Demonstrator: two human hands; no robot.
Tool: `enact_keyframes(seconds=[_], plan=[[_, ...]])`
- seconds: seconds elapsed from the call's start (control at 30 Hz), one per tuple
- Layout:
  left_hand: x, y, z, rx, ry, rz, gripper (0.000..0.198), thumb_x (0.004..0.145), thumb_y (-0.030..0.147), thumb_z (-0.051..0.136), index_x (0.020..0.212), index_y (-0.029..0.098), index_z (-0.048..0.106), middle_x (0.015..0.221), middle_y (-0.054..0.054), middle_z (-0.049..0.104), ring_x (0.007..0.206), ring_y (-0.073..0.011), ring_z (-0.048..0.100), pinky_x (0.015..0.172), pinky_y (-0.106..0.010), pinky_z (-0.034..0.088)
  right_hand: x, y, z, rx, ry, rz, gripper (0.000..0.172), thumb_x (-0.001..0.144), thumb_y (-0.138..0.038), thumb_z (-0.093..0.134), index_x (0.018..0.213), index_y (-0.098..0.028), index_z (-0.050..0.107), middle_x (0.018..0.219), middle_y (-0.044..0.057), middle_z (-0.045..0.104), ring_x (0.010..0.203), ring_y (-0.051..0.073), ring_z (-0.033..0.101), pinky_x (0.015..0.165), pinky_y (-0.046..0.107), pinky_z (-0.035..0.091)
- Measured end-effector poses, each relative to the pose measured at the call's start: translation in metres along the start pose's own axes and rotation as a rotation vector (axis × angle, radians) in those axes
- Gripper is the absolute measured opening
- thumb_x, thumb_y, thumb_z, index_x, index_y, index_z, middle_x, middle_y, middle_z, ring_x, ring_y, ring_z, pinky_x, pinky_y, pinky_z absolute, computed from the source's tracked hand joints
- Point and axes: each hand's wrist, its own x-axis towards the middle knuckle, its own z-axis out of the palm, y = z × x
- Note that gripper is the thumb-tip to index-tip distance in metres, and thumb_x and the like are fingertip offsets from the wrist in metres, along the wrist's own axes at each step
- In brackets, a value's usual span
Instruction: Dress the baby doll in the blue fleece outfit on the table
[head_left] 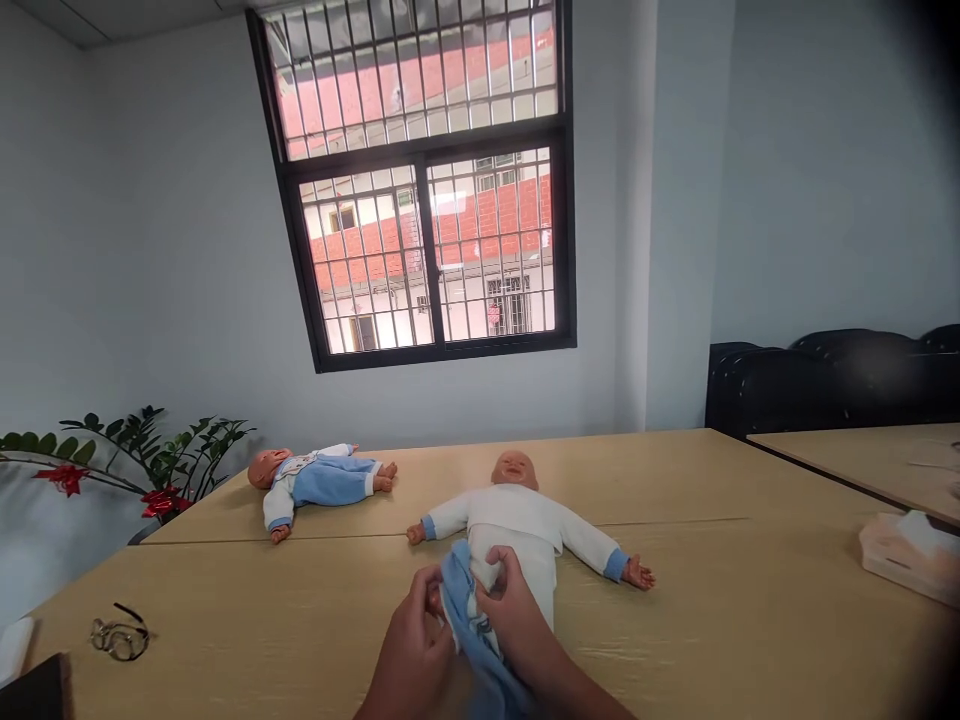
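A baby doll (514,510) in a white long-sleeved top with blue cuffs lies on its back on the wooden table, arms spread and head away from me. Over its lower body, my left hand (416,640) and my right hand (517,610) are both closed on a blue cloth garment (469,600) with some white and patterned fabric. The garment is bunched between my fingers and hangs down toward me. My hands and the cloth cover the doll's legs, so I cannot tell whether a foot is inside the cloth.
A second doll (330,482) in blue and white clothes lies at the back left. Eyeglasses (121,638) rest on the left of the table (712,620). At the right edge stands a tissue box (907,560). Beyond are a potted plant (165,460) and black chairs (817,385).
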Motion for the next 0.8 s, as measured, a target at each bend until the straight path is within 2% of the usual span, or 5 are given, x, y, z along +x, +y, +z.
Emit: enact_keyframes(seconds=[0.23, 0.43, 0.53, 0.63, 0.8], plan=[[0.002, -0.015, 0.011, 0.047, 0.234, -0.1, 0.033, 0.081, 0.041, 0.065, 0.104, 0.019, 0.056, 0.097, -0.007, 0.068, 0.093, -0.026, 0.065, 0.087, -0.035, 0.051, -0.01, -0.005, -0.005, 0.019, -0.184, -0.071, 0.061, 0.087, -0.079, 0.056, 0.118, -0.028, 0.045, 0.09, -0.001, 0.061, 0.087, 0.021, 0.062, 0.085, 0.034, 0.049], [0.006, -0.025, 0.008, 0.018, 0.218, -0.151, 0.03, 0.089, 0.04, 0.052, 0.112, 0.02, 0.052, 0.094, -0.005, 0.069, 0.085, -0.0248, 0.066, 0.081, -0.035, 0.051, -0.006, -0.023, -0.03, -0.22, -0.409, -0.156, 0.076, 0.086, -0.061, 0.071, 0.147, -0.023, 0.046, 0.137, 0.012, 0.061, 0.134, 0.03, 0.052, 0.114, 0.041, 0.037], [0.01, -0.03, 0.002, 0.02, 0.237, -0.186, 0.037, 0.089, 0.042, 0.053, 0.117, 0.019, 0.051, 0.095, -0.007, 0.071, 0.089, -0.0273, 0.068, 0.082, -0.037, 0.051, 0.0, -0.029, -0.041, -0.371, -0.463, -0.173, 0.056, 0.087, -0.051, 0.072, 0.134, -0.022, 0.063, 0.13, 0.01, 0.067, 0.126, 0.032, 0.057, 0.109, 0.043, 0.042], [0.014, -0.036, -0.007, -0.006, 0.227, -0.198, 0.039, 0.088, 0.043, 0.055, 0.118, 0.017, 0.052, 0.1, -0.01, 0.073, 0.094, -0.0282, 0.07, 0.085, -0.038, 0.051, 0.012, -0.032, -0.054, -0.473, -0.36, -0.207, 0.034, 0.091, -0.05, 0.063, 0.105, -0.02, 0.073, 0.106, 0.008, 0.074, 0.098, 0.03, 0.065, 0.089, 0.04, 0.05], [0.014, -0.053, -0.023, -0.043, 0.124, -0.215, 0.045, 0.083, 0.045, 0.063, 0.117, 0.016, 0.057, 0.104, -0.011, 0.076, 0.097, -0.0281, 0.071, 0.087, -0.037, 0.052, 0.039, -0.036, -0.101, -0.526, 0.016, -0.284, 0.037, 0.087, -0.056, 0.06, 0.088, -0.02, 0.069, 0.087, 0.005, 0.071, 0.082, 0.026, 0.061, 0.078, 0.035, 0.048]])
